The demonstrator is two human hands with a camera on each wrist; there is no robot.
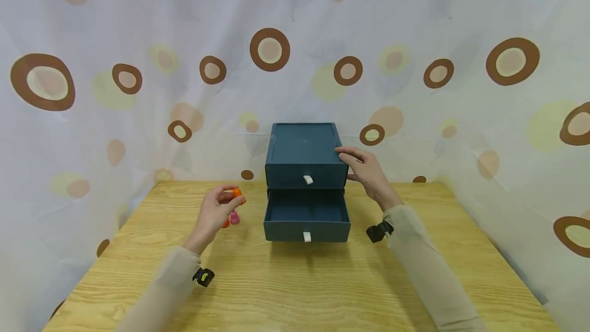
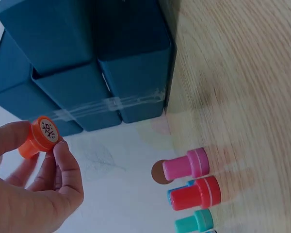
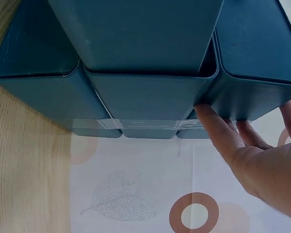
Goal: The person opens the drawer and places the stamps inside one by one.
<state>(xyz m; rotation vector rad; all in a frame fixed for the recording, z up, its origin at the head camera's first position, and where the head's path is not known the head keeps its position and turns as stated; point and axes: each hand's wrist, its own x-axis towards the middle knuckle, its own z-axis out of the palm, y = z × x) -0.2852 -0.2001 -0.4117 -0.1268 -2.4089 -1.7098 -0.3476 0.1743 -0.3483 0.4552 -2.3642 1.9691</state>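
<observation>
A dark blue two-drawer box [image 1: 304,155] stands at the back middle of the wooden table [image 1: 299,291]. Its lower drawer [image 1: 306,216] is pulled out and looks empty; the upper one is closed. My left hand [image 1: 216,214] pinches a small orange stamp [image 1: 238,194] [image 2: 39,137] just left of the box, above the table. My right hand [image 1: 366,170] [image 3: 252,150] rests with straight fingers against the box's right side near the top. Below the left hand stand a pink stamp [image 1: 234,217] [image 2: 186,165] and a red stamp [image 2: 196,193].
A teal stamp [image 2: 195,222] lies next to the red one, with a blue one partly hidden behind. A spotted curtain [image 1: 138,65] encloses the table on three sides. Bare table lies in front of the open drawer.
</observation>
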